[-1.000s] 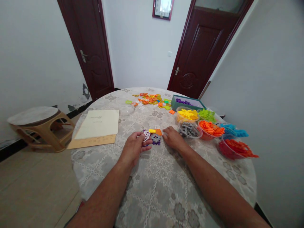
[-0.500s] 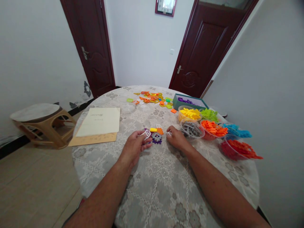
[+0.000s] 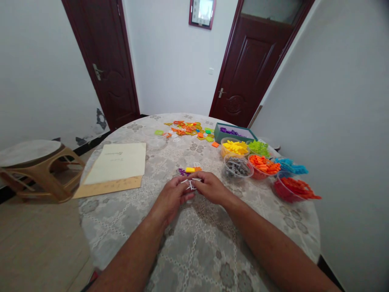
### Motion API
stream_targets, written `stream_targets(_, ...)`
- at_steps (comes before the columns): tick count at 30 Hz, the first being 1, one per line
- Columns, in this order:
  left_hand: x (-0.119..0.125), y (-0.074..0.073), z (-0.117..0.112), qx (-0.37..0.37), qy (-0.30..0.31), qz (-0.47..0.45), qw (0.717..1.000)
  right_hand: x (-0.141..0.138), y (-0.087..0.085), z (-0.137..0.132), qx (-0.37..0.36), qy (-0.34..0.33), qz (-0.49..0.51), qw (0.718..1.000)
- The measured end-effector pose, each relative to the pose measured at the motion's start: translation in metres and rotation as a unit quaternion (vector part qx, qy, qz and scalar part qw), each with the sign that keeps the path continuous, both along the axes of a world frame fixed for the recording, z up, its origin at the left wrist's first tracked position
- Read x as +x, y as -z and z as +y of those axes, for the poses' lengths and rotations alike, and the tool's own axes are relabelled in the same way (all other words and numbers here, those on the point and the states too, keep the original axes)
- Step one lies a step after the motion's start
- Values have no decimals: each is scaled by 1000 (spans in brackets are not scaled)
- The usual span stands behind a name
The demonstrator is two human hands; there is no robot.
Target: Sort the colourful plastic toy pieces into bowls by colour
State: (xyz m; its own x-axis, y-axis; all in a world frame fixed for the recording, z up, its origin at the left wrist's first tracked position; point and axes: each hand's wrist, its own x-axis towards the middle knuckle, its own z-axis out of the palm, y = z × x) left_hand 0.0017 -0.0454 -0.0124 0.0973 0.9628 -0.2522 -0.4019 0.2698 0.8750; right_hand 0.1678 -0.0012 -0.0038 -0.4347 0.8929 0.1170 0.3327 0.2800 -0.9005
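Over the near middle of the table, my left hand (image 3: 174, 193) and my right hand (image 3: 209, 186) meet around white lattice plastic pieces (image 3: 191, 185). My left hand is closed on one white piece, thumb on top. My right thumb and fingers pinch a white piece against it; whether the two are joined I cannot tell. Just beyond my fingers lie a yellow block (image 3: 190, 170), an orange piece (image 3: 197, 169), purple toothed pieces (image 3: 182, 172) and a white lattice square (image 3: 197, 165). My hands hide part of this group.
Tubs of yellow (image 3: 235, 147), grey (image 3: 238, 166), orange (image 3: 264, 164), green, blue and red pieces (image 3: 299, 189) stand at the right. Behind them is a green box (image 3: 231, 132) with purple pieces. Loose pieces (image 3: 185, 129) lie at the back; paper sheets (image 3: 117, 162) at the left.
My right hand has moved left with a white piece and now meets my left hand. The view has shifted, and the grey piece is now hidden by my hands.
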Motion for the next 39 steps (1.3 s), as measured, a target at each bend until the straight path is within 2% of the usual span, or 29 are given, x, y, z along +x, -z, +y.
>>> stream_targets(3, 3, 2, -1, -2, -11, -4, 1000, -7, 7, -4, 130, -10, -19, 991)
stream_targets(5, 4, 2, -1, -6, -25, -7, 1000, -7, 12, -3, 163, -3, -8, 987)
stream_targets(11, 3, 1, -1, -35, -44, -50, 997, 1, 22, 4, 164, 107, 32, 980)
stream_targets(15, 2, 0, -2, -23, -33, -59, 997, 0, 22, -2, 218, 28, 14, 975)
stream_targets(17, 3, 1, -2, -15, -29, -65, 997, -4, 24, -7, 219, -6, 6, 976)
stream_targets(19, 4, 3, -2, -15, -28, -77, 997, -10, 27, -10, 219, -2, -4, 976)
stream_targets(25, 7, 9, -3, -30, -27, -108, 993, -18, 38, -10, 248, 63, -36, 966)
stream_targets(34, 5, -3, -4, -31, -51, -107, 992, -15, 32, -18, 137, 89, 40, 986)
stream_targets(36, 3, -3, -2, -29, -70, -104, 992, -16, 31, -19, 162, 73, 36, 983)
stream_targets(39, 1, 0, -1, -19, -82, -102, 991, -18, 32, -19, 244, 19, 3, 970)
